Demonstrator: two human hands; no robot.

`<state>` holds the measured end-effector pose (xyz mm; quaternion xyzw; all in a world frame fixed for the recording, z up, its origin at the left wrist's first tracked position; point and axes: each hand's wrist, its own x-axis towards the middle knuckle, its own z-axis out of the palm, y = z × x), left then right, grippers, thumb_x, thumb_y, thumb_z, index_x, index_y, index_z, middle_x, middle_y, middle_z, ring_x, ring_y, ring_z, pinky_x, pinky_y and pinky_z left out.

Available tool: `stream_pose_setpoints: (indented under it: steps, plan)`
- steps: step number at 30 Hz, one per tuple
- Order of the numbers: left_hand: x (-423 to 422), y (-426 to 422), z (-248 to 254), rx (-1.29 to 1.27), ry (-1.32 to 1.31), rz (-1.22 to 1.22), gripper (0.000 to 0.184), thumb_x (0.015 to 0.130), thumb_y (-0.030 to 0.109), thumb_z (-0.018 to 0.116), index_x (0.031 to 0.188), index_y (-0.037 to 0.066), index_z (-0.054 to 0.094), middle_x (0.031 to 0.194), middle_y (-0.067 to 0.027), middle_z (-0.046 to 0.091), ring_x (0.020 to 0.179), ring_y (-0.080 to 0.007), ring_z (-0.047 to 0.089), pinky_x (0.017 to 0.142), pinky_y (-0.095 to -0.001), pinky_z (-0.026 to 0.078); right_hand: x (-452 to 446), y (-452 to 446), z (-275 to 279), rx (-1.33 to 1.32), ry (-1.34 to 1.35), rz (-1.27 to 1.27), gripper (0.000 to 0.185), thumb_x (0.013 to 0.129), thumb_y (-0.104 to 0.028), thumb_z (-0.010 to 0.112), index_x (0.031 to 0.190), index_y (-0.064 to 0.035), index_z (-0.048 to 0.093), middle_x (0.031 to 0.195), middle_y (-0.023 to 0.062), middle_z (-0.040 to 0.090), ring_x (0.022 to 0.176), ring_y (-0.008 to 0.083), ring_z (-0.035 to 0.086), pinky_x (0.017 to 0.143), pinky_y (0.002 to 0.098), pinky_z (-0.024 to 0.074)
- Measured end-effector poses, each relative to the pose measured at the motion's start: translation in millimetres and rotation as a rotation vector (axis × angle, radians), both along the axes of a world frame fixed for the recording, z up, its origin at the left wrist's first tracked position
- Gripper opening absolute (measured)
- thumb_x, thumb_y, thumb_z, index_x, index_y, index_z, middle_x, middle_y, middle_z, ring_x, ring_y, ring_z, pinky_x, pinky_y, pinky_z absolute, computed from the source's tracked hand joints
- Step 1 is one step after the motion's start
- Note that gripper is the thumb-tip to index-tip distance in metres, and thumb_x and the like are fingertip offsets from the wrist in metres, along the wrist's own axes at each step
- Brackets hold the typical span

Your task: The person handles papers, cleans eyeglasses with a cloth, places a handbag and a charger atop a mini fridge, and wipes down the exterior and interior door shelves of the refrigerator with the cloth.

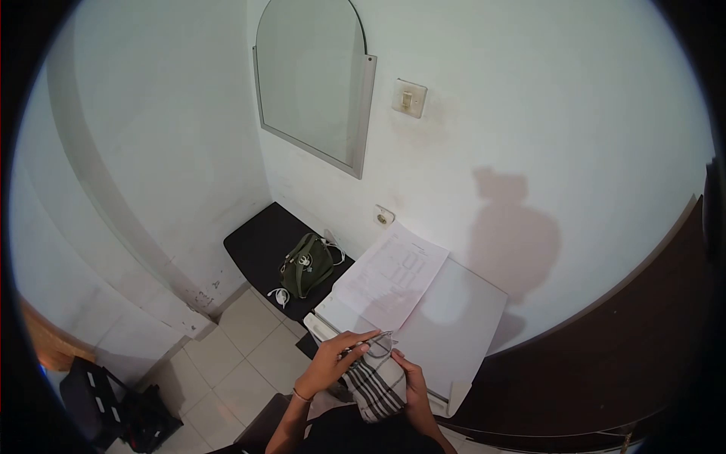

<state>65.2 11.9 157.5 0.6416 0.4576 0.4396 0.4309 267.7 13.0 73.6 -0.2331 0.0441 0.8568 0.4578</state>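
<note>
My left hand (329, 365) is closed, its fingers pinching what looks like a pair of thin-rimmed eyeglasses (380, 346). A black-and-white plaid cloth (376, 390) hangs below them, over my lap. On the other side, my right hand (412, 376) has its fingers closed on the pale edge of this cloth, close to the glasses. Part of the glasses is hidden by my fingers and the fabric.
Printed paper (401, 276) lies on the white tabletop (469, 318) in front of me. To the left, a green pouch (306, 265) and a white cable (279, 296) rest on a black surface (265, 234). A mirror (314, 83) hangs above; a black object (94, 401) stands on the floor.
</note>
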Motion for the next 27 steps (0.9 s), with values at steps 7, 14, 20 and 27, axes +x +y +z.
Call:
stream_pose_setpoints:
  steps: [7,14,20,27]
  plan:
    - [-4,0,-11,0.055,0.02,0.085,0.033,0.1,0.016,0.06,0.132,0.011,0.066,0.097,-0.0102,0.069,0.081,-0.0155,0.06,0.076,-0.0281,0.049,5,-7,-27,-0.087,-0.032,-0.042,0.018,0.097,-0.007,0.061,0.116,-0.0073,0.061,0.107,0.0087,0.066,0.099,0.0226,0.066,0.093,0.0369,0.055]
    - [-20,0,-35,-0.08,-0.036,0.295,0.03,0.101,0.018,0.062,0.128,0.006,0.068,0.102,-0.0062,0.072,0.075,-0.0096,0.06,0.066,-0.0236,0.048,36,-10,5,0.145,-0.229,-0.325,0.014,0.094,-0.006,0.062,0.105,-0.0135,0.059,0.114,0.0066,0.065,0.11,0.0232,0.062,0.102,0.0396,0.0487]
    - [-16,0,-43,-0.236,-0.281,0.287,0.037,0.1,0.019,0.064,0.131,0.0,0.061,0.107,-0.0074,0.072,0.076,-0.0075,0.063,0.063,-0.0208,0.049,66,-4,73,0.492,-0.601,-0.711,0.02,0.092,0.002,0.061,0.091,-0.0112,0.045,0.116,0.0166,0.07,0.094,0.0187,0.065,0.089,0.0324,0.0523]
    - [-5,5,-58,-0.319,-0.527,0.235,0.04,0.1,0.017,0.063,0.135,-0.002,0.056,0.111,-0.0103,0.07,0.083,-0.013,0.067,0.067,-0.0245,0.054,77,13,-17,0.614,-1.446,-0.664,0.017,0.097,-0.007,0.063,0.093,-0.0057,0.046,0.122,0.019,0.069,0.082,0.0093,0.057,0.081,0.0248,0.0477]
